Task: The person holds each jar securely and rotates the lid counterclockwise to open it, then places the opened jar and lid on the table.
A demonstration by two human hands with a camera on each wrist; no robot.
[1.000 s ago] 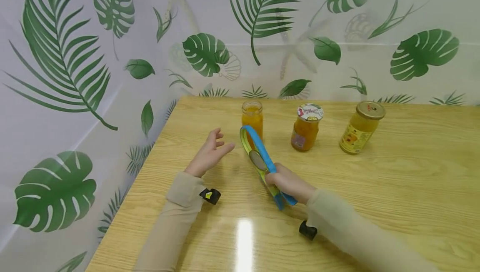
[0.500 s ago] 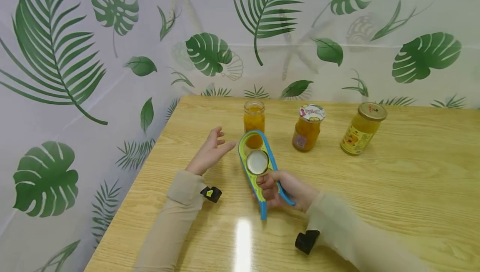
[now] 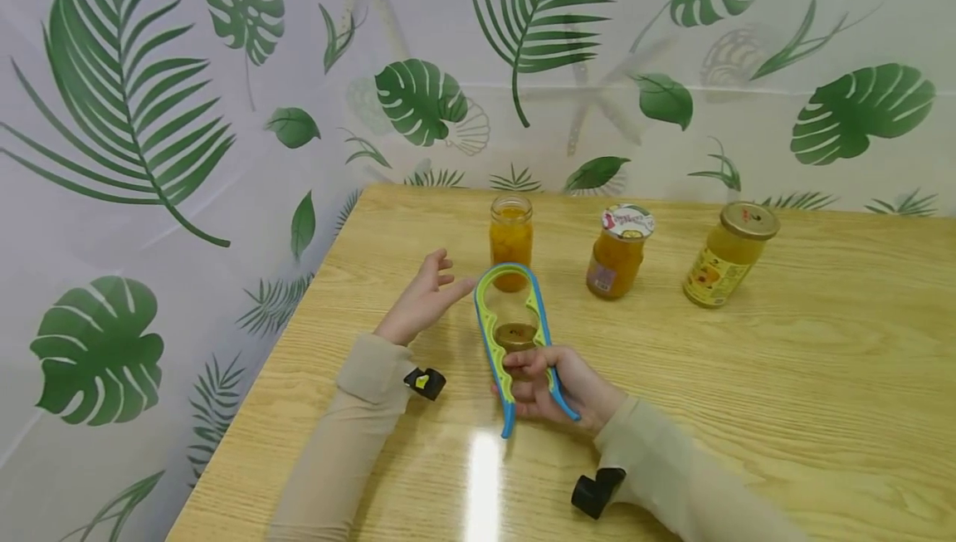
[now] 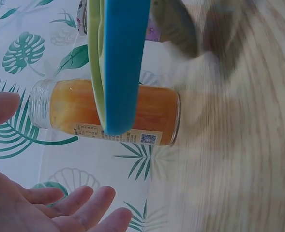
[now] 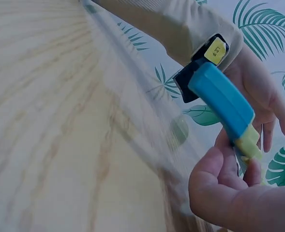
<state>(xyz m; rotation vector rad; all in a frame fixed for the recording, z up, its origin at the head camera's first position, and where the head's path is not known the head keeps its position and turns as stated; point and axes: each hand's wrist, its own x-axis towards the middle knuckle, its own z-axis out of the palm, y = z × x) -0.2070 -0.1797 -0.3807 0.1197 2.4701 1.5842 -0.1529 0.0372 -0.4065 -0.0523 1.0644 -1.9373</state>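
Note:
My right hand (image 3: 556, 388) holds a blue and green jar opener (image 3: 543, 310) with its loop pointing away from me. Within the opener's frame, just above my right fingertips, shows a gold jar lid (image 3: 517, 334), its top side up; whether the fingers touch it is unclear. Behind the loop stands an uncapped glass jar (image 3: 511, 231) of orange fruit, upright and partly covered by the opener. My left hand (image 3: 421, 297) hovers left of that jar, fingers spread and empty. In the left wrist view the opener (image 4: 125, 67) crosses in front of the jar (image 4: 69, 104).
Two lidded jars stand to the right on the wooden table (image 3: 747, 409): one with a white patterned lid (image 3: 616, 251), another with a gold lid and yellow label (image 3: 728, 256). A leaf-printed cloth (image 3: 336, 27) covers the wall behind and the left side.
The jar opener has turned from edge-on to face-up in my right hand. The lid inside it showed its white underside and now shows its gold top. My left hand stays nearly still.

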